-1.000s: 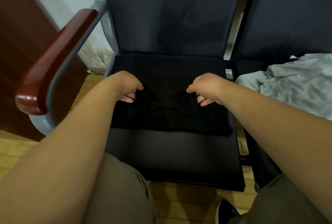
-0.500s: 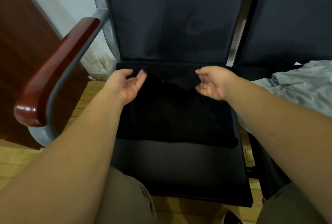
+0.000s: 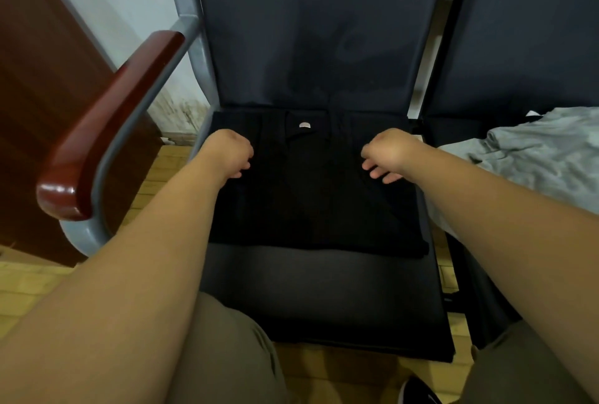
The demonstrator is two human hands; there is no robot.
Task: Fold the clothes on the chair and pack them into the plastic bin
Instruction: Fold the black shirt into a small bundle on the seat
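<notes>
A black folded garment [image 3: 308,196] lies flat on the dark chair seat [image 3: 324,293], with a small pale label [image 3: 304,125] showing near its back edge. My left hand [image 3: 228,154] is over the garment's left side, its fingers loosely curled and the tips touching the cloth. On the right side my right hand [image 3: 387,154] hovers the same way, fingers hanging down onto the fabric. I see no cloth pinched in either hand. A crumpled grey garment [image 3: 538,160] lies on the neighbouring seat at the right. No plastic bin is in view.
A red-brown wooden armrest [image 3: 107,131] on a grey metal frame rises at the left, with a dark wooden panel [image 3: 39,79] behind it. The chair back [image 3: 317,30] stands just behind the garment. My knees and a black shoe [image 3: 418,390] are at the bottom.
Both hands pinched the black cloth, flipped it back toward the chair back and let go with palms up. Now they are palm-down over the flattened garment, and the label shows.
</notes>
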